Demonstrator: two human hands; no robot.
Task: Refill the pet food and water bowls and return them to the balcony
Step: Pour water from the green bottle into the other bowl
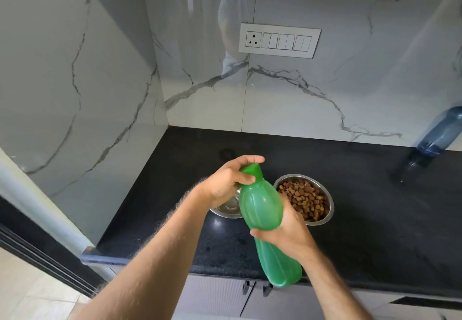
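Left hand [226, 182]: fingers and thumb curled round the cap [251, 169] of the bottle [262, 209], gripping it. Directly beneath this hand sits the empty bowl [228, 207], steel, largely hidden by hand and bottle; no water visible in the part shown.

The bottle is held in the air over the front of the counter [375, 219], long axis tilted, cap up and away to the left, base down toward the person. The cap end therefore lies above the empty bowl, with the left hand nearer to it.

Right hand [287, 229]: wrapped round the bottle's waist, holding it firm.

Just right of the bottle, the food bowl [306, 201] stands on the counter, filled with kibble.

Judgement: food appears done; cap removal and pouring remain.

Surface: black speckled stone. Far right, a blue bottle [440, 134]. Marble-pattern walls, a switch plate [279, 40] above.
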